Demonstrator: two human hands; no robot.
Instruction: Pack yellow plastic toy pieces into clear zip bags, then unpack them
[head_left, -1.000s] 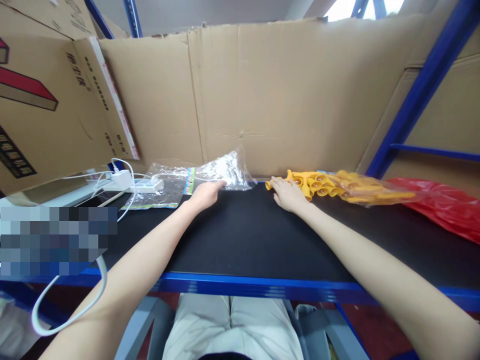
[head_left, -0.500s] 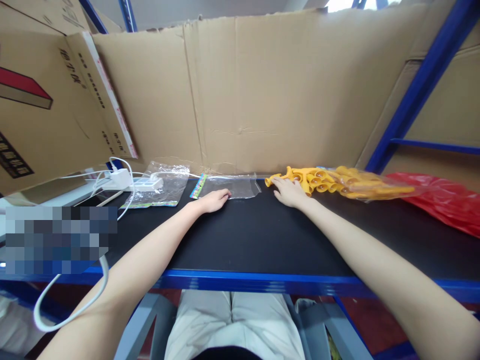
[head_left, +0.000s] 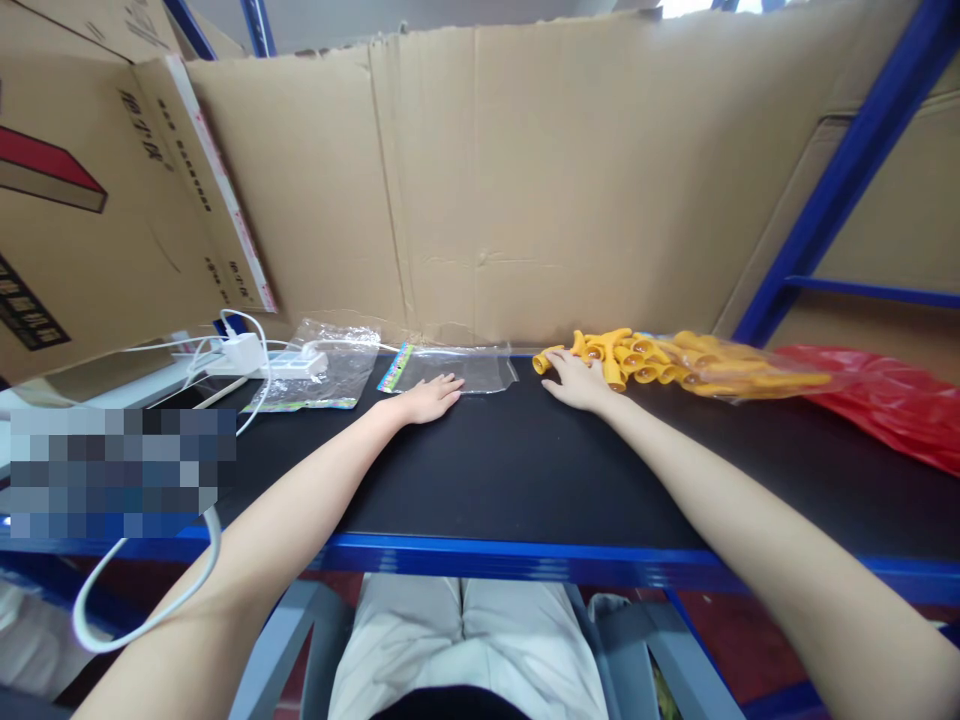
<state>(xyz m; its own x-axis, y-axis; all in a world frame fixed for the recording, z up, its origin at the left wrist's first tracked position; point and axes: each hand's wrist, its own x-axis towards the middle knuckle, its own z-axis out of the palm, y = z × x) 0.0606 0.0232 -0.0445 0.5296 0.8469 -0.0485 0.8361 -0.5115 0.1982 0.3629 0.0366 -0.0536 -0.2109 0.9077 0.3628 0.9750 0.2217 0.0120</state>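
My left hand lies flat with fingers stretched out on the near edge of a clear plastic bag with a coloured strip, which rests flat on the black table. My right hand reaches into a heap of small yellow plastic pieces at the back of the table. Its fingers curl among the pieces; what they grip is hidden. More yellow pieces spill from a clear bag to the right.
A stack of clear bags lies left of the flat bag. A white power strip with cables sits at the far left. A red plastic bag lies at the right. Cardboard walls close the back and left.
My left hand carried a crumpled clear bag down and spread it flat on the table. My right hand stayed at the yellow pieces, shifting slightly.
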